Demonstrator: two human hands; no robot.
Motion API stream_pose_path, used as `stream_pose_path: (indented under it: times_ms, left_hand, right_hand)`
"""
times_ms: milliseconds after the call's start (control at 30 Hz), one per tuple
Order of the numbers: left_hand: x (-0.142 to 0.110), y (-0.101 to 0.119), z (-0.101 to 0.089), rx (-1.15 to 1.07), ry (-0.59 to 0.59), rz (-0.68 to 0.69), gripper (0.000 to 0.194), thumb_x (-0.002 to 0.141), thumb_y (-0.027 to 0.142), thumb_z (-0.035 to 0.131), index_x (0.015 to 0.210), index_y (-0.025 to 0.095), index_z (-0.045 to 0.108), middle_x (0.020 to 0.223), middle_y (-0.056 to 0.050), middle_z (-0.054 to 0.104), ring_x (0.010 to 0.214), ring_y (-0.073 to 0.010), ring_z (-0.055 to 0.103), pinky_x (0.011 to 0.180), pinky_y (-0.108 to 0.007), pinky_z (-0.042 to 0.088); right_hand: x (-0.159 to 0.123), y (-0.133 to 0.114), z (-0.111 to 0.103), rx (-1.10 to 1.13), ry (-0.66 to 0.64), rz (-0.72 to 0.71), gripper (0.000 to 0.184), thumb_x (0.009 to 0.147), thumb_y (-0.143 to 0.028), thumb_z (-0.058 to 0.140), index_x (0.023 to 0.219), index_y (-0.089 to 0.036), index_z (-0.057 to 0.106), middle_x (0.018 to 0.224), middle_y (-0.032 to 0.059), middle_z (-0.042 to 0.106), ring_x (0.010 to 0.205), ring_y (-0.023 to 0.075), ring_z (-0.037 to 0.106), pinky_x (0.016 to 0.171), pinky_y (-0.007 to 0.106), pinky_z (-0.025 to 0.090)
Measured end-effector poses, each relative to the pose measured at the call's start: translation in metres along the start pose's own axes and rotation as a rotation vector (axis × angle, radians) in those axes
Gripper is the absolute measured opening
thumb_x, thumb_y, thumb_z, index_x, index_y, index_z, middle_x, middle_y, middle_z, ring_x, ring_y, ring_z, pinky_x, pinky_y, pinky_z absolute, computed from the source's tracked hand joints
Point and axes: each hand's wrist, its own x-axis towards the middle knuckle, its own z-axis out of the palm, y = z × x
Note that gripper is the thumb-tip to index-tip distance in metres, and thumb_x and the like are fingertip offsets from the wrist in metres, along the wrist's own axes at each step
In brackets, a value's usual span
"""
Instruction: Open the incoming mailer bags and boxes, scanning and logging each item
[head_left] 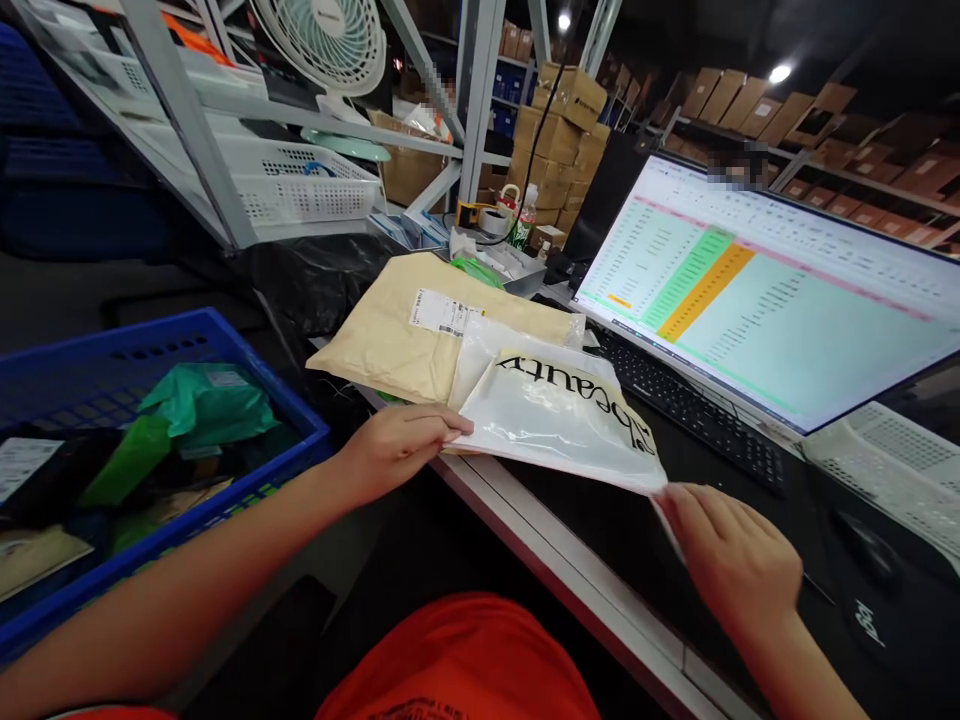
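A white plastic mailer [555, 415] printed with black "Beauty" lettering lies over the desk edge. My left hand [394, 445] pinches its left edge, fingers closed on it. My right hand [731, 555] grips its right corner near the desk front. Under and behind the mailer lies a tan padded envelope [390, 330] with a white shipping label [442, 312], partly covered by the mailer.
A blue crate [112, 360] with green and tan parcels stands at my left. A black keyboard [690, 410] and a monitor [772, 300] showing a spreadsheet sit to the right, with a mouse [870, 550]. White baskets [300, 185], a fan [322, 40] and shelves of cartons [562, 130] are behind.
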Motion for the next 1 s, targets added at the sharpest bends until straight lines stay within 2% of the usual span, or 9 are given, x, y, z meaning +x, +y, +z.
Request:
stream_pose_path:
  times_ms: [167,300,433,567,633,733,833,933,1000]
  left_hand:
    - [0.013,-0.01,0.004,0.039,-0.11,-0.038,0.017,0.098,0.013,0.053,0.088,0.018,0.065,0.098,-0.005,0.079,0.088,-0.0151,0.076,0.076,-0.023,0.059]
    - [0.035,-0.004,0.006,-0.082,-0.42,-0.103,0.007,0.094,0.025,0.066,0.097,0.02,0.069,0.112,-0.006,0.077,0.103,-0.0186,0.073,0.096,-0.032,0.056]
    - [0.071,0.031,0.024,-0.046,-0.672,-0.078,0.056,0.079,0.044,0.085,0.126,0.021,0.065,0.123,-0.009,0.072,0.113,-0.0251,0.069,0.096,-0.036,0.055]
    - [0.105,0.063,0.06,0.27,-0.888,-0.098,0.012,0.091,0.018,0.069,0.103,0.018,0.072,0.107,-0.009,0.075,0.1,-0.0259,0.071,0.075,-0.032,0.052]
    - [0.117,0.066,0.073,0.353,-0.984,-0.133,0.015,0.089,0.006,0.062,0.086,0.018,0.072,0.095,-0.007,0.075,0.09,-0.0244,0.071,0.067,-0.031,0.046]
    - [0.129,0.059,0.084,0.323,-1.02,-0.221,0.013,0.081,0.018,0.075,0.071,0.019,0.067,0.079,-0.004,0.073,0.077,-0.023,0.068,0.059,-0.03,0.035]
    - [0.14,0.05,0.095,0.177,-1.035,-0.307,0.038,0.064,0.037,0.09,0.062,0.02,0.056,0.058,0.002,0.058,0.059,-0.0179,0.055,0.053,-0.029,0.025]
    - [0.151,0.047,0.102,-0.088,-1.082,-0.397,0.051,0.071,0.05,0.083,0.056,0.02,0.044,0.049,0.007,0.038,0.049,-0.0114,0.035,0.05,-0.028,0.02]
    - [0.162,0.049,0.1,-0.124,-0.988,-0.429,0.051,0.083,0.048,0.07,0.055,0.019,0.039,0.049,0.007,0.033,0.049,-0.0101,0.029,0.05,-0.028,0.019]
  right_hand:
    - [-0.059,0.024,-0.01,-0.176,-0.11,0.092,0.015,0.093,-0.022,0.073,0.101,-0.012,0.067,0.09,0.0036,0.071,0.079,0.0183,0.064,0.067,0.031,0.041]
    - [-0.071,0.029,-0.009,-0.222,-0.15,0.158,0.012,0.094,-0.022,0.071,0.101,-0.014,0.066,0.092,0.0029,0.071,0.076,0.0177,0.063,0.065,0.031,0.04]
    - [-0.062,0.029,-0.008,-0.125,-0.151,0.182,0.007,0.097,-0.018,0.066,0.102,-0.015,0.066,0.096,0.0034,0.072,0.081,0.0179,0.063,0.07,0.031,0.041]
    - [-0.061,0.032,-0.007,-0.058,-0.148,0.18,0.007,0.099,-0.013,0.06,0.101,-0.015,0.067,0.095,0.0037,0.072,0.083,0.0179,0.064,0.07,0.03,0.041]
    - [-0.063,0.029,-0.009,-0.038,-0.153,0.201,0.009,0.099,-0.012,0.059,0.101,-0.015,0.067,0.097,0.0038,0.072,0.084,0.0182,0.064,0.072,0.031,0.042]
    - [-0.057,0.008,-0.016,0.027,-0.073,0.248,0.011,0.098,-0.018,0.063,0.108,-0.013,0.067,0.109,0.0082,0.073,0.092,0.0211,0.064,0.08,0.033,0.045]
    - [-0.036,-0.024,-0.02,0.16,0.035,0.114,0.029,0.098,-0.022,0.064,0.126,-0.011,0.064,0.119,0.0099,0.071,0.104,0.0252,0.062,0.092,0.038,0.046]
    - [-0.014,-0.043,-0.011,0.2,-0.065,0.08,0.029,0.097,-0.011,0.056,0.124,-0.01,0.066,0.099,0.0064,0.072,0.085,0.0218,0.06,0.077,0.037,0.045]
    - [-0.007,-0.043,-0.002,0.254,-0.197,0.103,0.019,0.093,-0.007,0.057,0.104,-0.015,0.07,0.082,0.0031,0.066,0.071,0.0198,0.054,0.064,0.037,0.038]
